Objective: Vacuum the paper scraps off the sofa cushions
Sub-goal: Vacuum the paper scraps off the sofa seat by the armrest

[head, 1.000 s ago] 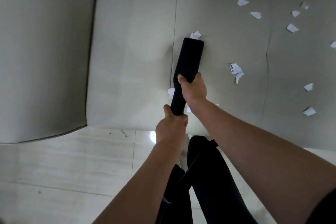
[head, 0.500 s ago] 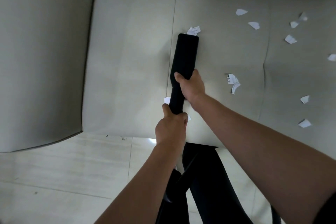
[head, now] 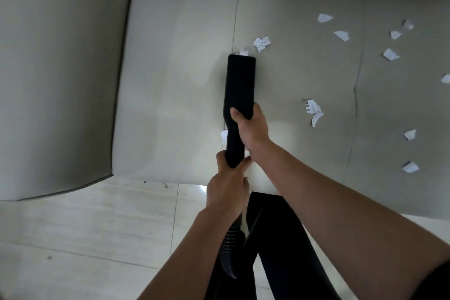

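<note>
Firmly, both hands grasp the black nozzle (head: 241,80). The right hand (head: 252,128) is the farther one: its thumb lies over the top where the wide head narrows, and its fingers wrap round the right edge, out of sight. The left hand (head: 229,190) is clenched round the nozzle's near end, and the ribbed hose (head: 230,246) runs out beneath its wrist, over the floor (head: 97,226).

The nozzle lies along the seam (head: 236,12) of the seat cushion (head: 175,80), head pointing far. A small scrap (head: 243,52) touches the head's far edge. A printed scrap (head: 261,43) sits just beyond it, to the right. A white bit (head: 223,134) peeks out at the nozzle's left side, between the two hands.

More scraps (head: 390,54) are scattered over the right of the cushion, well apart from the nozzle. The closest is a torn scrap (head: 313,111) right of the right hand.

Left of the nozzle a broad stretch of cushion reaches to the armrest (head: 60,68). The cushion's near edge passes under the left hand.
</note>
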